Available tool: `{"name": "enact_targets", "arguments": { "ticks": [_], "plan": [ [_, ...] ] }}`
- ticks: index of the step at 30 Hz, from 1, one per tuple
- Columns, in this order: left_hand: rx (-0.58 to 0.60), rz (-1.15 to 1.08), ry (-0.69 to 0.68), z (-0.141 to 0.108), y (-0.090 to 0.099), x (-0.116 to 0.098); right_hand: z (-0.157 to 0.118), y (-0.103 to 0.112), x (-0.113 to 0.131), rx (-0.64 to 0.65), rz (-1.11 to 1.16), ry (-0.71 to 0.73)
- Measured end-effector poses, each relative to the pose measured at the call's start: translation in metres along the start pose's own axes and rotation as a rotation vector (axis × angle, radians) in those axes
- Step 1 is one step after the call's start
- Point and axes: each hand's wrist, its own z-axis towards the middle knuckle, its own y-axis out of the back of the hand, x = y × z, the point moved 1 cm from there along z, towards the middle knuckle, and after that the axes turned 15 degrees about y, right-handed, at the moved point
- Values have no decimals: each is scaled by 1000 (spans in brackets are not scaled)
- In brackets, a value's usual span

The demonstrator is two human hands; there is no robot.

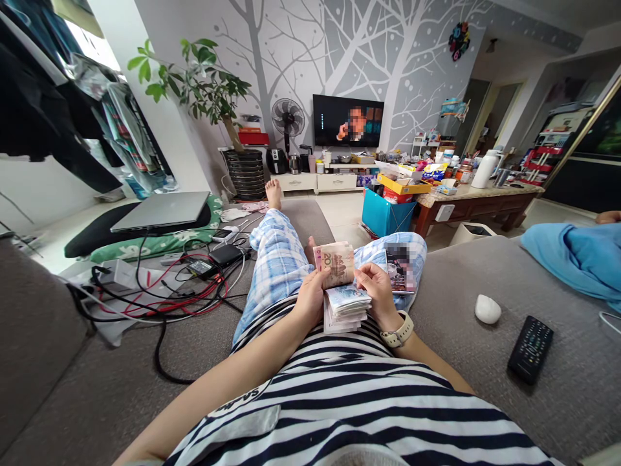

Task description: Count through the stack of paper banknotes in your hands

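Observation:
A thick wad of banknotes is bent over between my hands, above my striped shirt. My left hand is closed around its left side, thumb on top. Upright at the far side stand several notes, the front one brownish with a "20" on it. My right hand pinches the right edge of that front note between thumb and fingers, and a watch is on that wrist. Bluish notes top the folded part nearer me. Beside my right hand, a phone with a lit screen rests on my plaid-trousered leg.
On the sofa to the right lie a white mouse, a black remote control and a blue cloth. Tangled cables and a laptop on a cushion are at left. A cluttered table stands ahead right.

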Motion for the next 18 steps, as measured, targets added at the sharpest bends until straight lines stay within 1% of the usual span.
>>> {"name": "enact_targets", "arguments": {
  "ticks": [6,11,15,18],
  "plan": [
    [54,16,38,-1,1,1,2,-1,-3,-72,52,-32],
    [74,47,47,-3,1,0,1,0,-4,-44,29,-33],
    [63,36,51,-1,2,2,1,1,-2,-44,-11,-35],
    [12,-4,36,3,4,3,0,1,-1,-45,-12,-34]
  ]
}}
